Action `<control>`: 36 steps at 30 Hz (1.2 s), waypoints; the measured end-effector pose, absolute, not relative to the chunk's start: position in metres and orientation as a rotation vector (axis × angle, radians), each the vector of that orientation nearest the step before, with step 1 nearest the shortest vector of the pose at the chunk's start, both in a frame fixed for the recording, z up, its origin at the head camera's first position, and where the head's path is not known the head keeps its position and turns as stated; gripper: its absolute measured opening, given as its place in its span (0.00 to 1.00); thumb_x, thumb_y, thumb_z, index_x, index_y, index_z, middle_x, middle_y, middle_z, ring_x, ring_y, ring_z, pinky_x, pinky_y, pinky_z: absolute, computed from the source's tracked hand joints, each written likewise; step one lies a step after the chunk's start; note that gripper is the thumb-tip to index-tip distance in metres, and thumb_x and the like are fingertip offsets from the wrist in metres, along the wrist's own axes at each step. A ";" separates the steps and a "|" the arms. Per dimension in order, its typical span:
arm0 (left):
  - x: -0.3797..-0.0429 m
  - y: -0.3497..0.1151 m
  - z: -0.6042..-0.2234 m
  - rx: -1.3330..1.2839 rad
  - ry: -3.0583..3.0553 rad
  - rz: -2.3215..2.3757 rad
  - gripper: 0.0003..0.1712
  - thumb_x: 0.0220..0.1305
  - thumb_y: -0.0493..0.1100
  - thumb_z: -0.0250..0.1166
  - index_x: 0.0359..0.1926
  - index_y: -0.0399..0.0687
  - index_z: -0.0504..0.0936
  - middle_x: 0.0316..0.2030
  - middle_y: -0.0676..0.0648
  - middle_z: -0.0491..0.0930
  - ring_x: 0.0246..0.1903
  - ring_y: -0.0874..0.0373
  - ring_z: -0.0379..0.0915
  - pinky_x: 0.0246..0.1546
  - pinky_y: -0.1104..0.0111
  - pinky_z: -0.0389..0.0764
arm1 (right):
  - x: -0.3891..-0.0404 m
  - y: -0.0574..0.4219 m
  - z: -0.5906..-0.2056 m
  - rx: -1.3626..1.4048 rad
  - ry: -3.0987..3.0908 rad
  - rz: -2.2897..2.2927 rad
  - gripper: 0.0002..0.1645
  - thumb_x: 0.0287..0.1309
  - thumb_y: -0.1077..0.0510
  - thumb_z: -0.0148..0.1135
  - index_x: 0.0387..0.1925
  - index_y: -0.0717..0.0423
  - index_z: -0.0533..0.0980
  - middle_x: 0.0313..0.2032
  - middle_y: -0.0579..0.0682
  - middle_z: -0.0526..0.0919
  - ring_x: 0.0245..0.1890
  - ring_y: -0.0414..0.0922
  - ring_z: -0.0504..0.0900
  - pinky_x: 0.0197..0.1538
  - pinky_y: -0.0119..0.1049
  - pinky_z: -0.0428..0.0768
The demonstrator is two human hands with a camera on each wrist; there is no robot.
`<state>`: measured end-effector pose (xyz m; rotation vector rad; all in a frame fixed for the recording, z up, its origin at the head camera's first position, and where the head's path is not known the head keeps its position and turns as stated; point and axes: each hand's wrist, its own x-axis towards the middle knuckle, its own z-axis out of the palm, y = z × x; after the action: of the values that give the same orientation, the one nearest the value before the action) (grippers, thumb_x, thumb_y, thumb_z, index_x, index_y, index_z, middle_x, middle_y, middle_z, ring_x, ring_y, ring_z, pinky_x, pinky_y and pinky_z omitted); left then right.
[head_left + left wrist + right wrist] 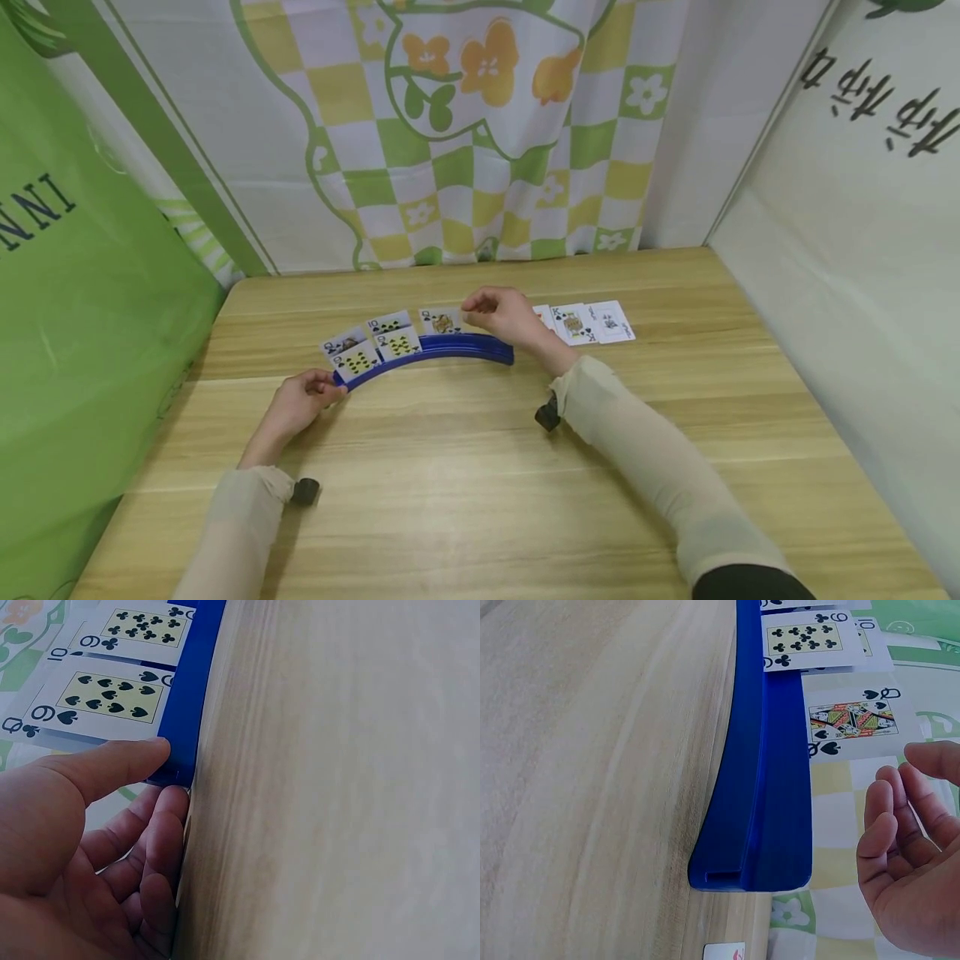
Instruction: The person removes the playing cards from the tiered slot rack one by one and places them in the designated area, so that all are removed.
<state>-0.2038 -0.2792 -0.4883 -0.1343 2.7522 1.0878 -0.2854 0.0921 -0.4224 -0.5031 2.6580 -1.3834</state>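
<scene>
Well under way

Five cards (398, 342) stand in the rack (784, 825), its right end unfilled. At least three loose cards (574, 323) seem left on the table (450, 492), partly behind the relaxed right hand (506, 317), apparently gripping nothing beside the spade queen (853, 721). The left hand (298, 404) pinches the rack's left end.

Head view: even, diffuse brightness; soft shadows beside the left sleeve (228, 533) at 7 o'clock and the right sleeve (660, 467) at 5; pale sheen on the tabletop (442, 517) at 6; wide-angle slant to the right wall (847, 225) at 2. Left wrist view: dimmer; left hand (90, 847) shaded at 8; tabletop blurred at 3. Right wrist view: cool, muted; queen card (855, 720) legible at 2.
</scene>
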 end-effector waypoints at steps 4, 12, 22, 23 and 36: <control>-0.204 -0.279 -0.488 -0.137 2.757 1.080 0.24 0.65 0.54 0.68 0.51 0.40 0.79 0.39 0.43 0.81 0.35 0.56 0.72 0.33 0.69 0.74 | -0.284 0.091 -0.421 -0.505 2.650 -1.376 0.10 0.64 0.50 0.65 0.44 0.49 0.82 0.41 0.48 0.86 0.41 0.45 0.82 0.46 0.39 0.79; -0.202 -0.279 -0.488 -0.125 2.755 1.086 0.23 0.65 0.52 0.68 0.51 0.40 0.79 0.40 0.42 0.82 0.36 0.56 0.73 0.33 0.70 0.75 | -0.282 0.087 -0.421 -0.500 2.633 -1.378 0.12 0.65 0.52 0.65 0.46 0.52 0.82 0.43 0.49 0.86 0.42 0.46 0.82 0.48 0.41 0.79; -0.203 -0.278 -0.487 -0.110 2.756 1.101 0.25 0.65 0.53 0.68 0.52 0.38 0.79 0.41 0.41 0.83 0.37 0.56 0.74 0.33 0.70 0.75 | -0.284 0.085 -0.420 -0.514 2.654 -1.392 0.08 0.65 0.52 0.65 0.42 0.50 0.82 0.40 0.49 0.86 0.39 0.44 0.82 0.44 0.37 0.79; -0.202 -0.278 -0.487 -0.113 2.755 1.099 0.25 0.65 0.53 0.68 0.52 0.38 0.79 0.42 0.41 0.83 0.37 0.56 0.74 0.33 0.70 0.75 | -0.284 0.085 -0.420 -0.517 2.654 -1.395 0.08 0.65 0.52 0.65 0.42 0.51 0.82 0.40 0.49 0.86 0.39 0.44 0.81 0.44 0.37 0.78; -0.203 -0.278 -0.488 -0.119 2.758 1.089 0.24 0.65 0.53 0.68 0.52 0.39 0.79 0.42 0.40 0.83 0.37 0.55 0.74 0.33 0.70 0.75 | -0.283 0.086 -0.417 -0.494 2.649 -1.371 0.09 0.66 0.51 0.64 0.43 0.49 0.82 0.41 0.48 0.86 0.42 0.44 0.82 0.48 0.40 0.79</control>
<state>-0.2027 -0.2781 -0.4879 -0.1187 2.7578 1.0894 -0.2829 0.0856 -0.4169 -0.4941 2.6487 -1.3712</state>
